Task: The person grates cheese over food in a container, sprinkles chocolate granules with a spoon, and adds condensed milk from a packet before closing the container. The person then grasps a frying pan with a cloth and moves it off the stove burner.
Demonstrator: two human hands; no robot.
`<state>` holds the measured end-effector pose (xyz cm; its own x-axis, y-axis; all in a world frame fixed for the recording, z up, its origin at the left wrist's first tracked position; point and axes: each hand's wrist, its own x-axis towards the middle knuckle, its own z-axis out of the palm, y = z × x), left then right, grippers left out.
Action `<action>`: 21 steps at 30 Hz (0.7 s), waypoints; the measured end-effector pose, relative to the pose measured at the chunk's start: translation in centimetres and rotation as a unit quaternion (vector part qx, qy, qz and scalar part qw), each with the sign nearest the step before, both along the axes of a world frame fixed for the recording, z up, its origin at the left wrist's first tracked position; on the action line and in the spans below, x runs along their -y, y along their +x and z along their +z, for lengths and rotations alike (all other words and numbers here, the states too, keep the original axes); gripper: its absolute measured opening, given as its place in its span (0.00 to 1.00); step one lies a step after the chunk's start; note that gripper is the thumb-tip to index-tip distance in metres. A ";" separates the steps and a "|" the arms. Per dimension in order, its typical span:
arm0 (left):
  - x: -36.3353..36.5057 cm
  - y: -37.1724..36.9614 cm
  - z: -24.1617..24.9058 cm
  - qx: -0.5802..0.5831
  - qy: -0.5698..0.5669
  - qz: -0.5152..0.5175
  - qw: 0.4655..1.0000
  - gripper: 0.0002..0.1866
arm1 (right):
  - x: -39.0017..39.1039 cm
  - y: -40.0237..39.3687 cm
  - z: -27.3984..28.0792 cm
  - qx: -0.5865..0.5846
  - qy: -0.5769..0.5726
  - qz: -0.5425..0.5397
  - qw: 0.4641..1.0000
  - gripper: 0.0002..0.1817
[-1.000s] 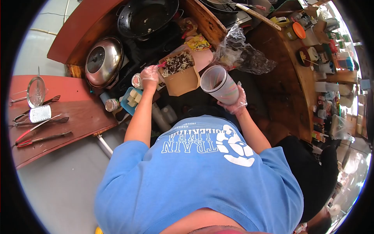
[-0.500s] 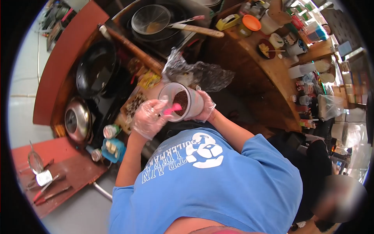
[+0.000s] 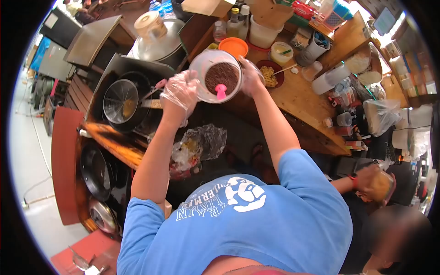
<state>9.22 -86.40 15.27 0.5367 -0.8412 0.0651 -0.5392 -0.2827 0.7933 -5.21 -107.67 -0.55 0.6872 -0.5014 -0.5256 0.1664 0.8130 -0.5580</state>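
Note:
A translucent plastic tub (image 3: 198,66) of dark brown granules (image 3: 223,73) is held up in front of me, tilted so its open top faces me. My left hand (image 3: 181,90), in a clear plastic glove, closes on the tub's left edge. On the opposite side, my gloved right hand (image 3: 251,78) grips the tub's wall, some of its fingers hidden behind it. A pink scoop (image 3: 221,91) rests inside against the granules, with neither hand on it.
A mesh strainer (image 3: 120,101) sits over a dark pan at left. Behind the tub are an orange lid (image 3: 233,46) and a red bowl of noodles (image 3: 269,77) on the wooden counter (image 3: 302,98). Crumpled plastic (image 3: 208,140) lies below. Another person's hand (image 3: 366,179) is at right.
Both hands have carried the tub forward, away from my body and toward the counter. My left hand has let go of the pink scoop and now grips the tub. The view has turned.

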 end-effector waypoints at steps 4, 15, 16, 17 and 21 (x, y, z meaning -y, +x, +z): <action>4.9 2.3 0.9 0.287 -0.109 -0.052 0.950 0.15 | 7.2 4.5 -5.4 -0.156 -0.081 -0.092 0.980 0.30; 9.7 2.0 -1.8 -0.243 -0.067 -0.027 0.967 0.08 | -2.6 -1.0 -5.0 -0.001 -0.113 -0.125 0.986 0.12; 9.7 1.6 -1.2 -0.184 0.032 -0.025 0.982 0.08 | -3.5 -1.6 -5.2 0.081 -0.069 -0.092 0.990 0.13; 10.0 2.6 -4.8 -0.066 0.001 -0.076 0.995 0.11 | -4.5 -2.0 -5.5 0.079 -0.068 -0.091 0.990 0.13; 10.4 3.1 -13.0 0.100 0.017 -0.070 0.992 0.17 | -6.3 -3.2 -10.8 0.019 -0.425 -0.003 0.905 0.24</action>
